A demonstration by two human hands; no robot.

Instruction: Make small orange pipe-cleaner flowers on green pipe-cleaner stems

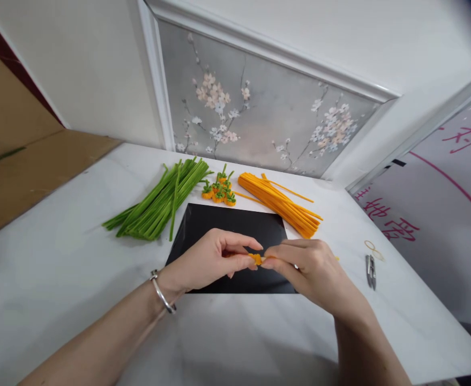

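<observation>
Clock: I read it from the piece being handled, twelve being straight ahead of the person.
Orange piece: a small, bunched length of fuzzy pipe cleaner [256, 259], held up over the black mat [235, 222], its longer run lying roughly nine to three, from one set of fingertips to the other.
Right hand: coming in from three o'clock, this hand [309, 268] has thumb and forefinger pinched on the piece's near end; of the two, it has the plainer hold.
Left hand: at nine o'clock, this hand [215, 260] has its thumb against the piece and the forefinger lifted a little above; the fingers behind are hidden, so I can't tell whether they grip.
Left wrist: a silver bangle [162, 297], toward eight.
Green pipe cleaners: a loose sheaf [155, 209] at ten, on the white counter [98, 284].
Little green-topped orange pieces: a cluster [219, 192] at eleven, just beyond the mat.
Orange pipe cleaners: a thick bundle [279, 206] at one, slanting from about eleven to five.
Thread snips: a metal pair [372, 272] at three, beyond the right hand.
</observation>
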